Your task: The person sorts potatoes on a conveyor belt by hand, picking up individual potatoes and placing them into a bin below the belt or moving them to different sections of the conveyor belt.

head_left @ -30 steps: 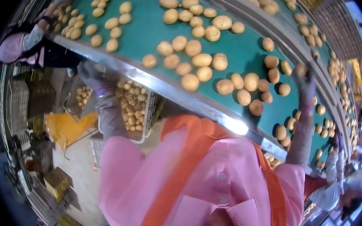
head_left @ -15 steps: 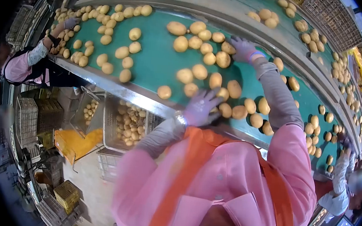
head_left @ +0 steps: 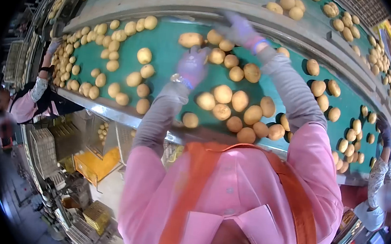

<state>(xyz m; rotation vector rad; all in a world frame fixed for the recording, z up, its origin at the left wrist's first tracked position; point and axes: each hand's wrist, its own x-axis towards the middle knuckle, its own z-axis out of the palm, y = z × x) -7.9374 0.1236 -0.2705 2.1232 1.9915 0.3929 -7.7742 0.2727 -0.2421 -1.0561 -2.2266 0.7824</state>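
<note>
Both my hands wear purple gloves and are over a green conveyor belt [head_left: 161,86] strewn with potatoes. My left hand [head_left: 192,67] is above the belt's middle, palm down with fingers apart, near a long potato [head_left: 191,40] and a rounder potato [head_left: 216,55]. I see nothing held in it. Toward the belt's far edge, my right hand [head_left: 240,29] is blurred by motion; its fingers look stretched out beside a potato [head_left: 214,36]. Nothing shows in that hand. A group of potatoes [head_left: 240,101] lies between my forearms, close to my body.
A metal rail [head_left: 168,9] divides this belt from a second belt with potatoes [head_left: 287,3]. Co-workers' hands are at the belt's left end [head_left: 54,45] and right end [head_left: 384,125]. Crates [head_left: 44,150] and an orange-yellow cart [head_left: 96,164] stand on the floor at left.
My left hand has moved away from the near edge to the belt's middle. My right hand has shifted left toward the far rail, leaving the potatoes it touched. Potatoes near me are grouped differently.
</note>
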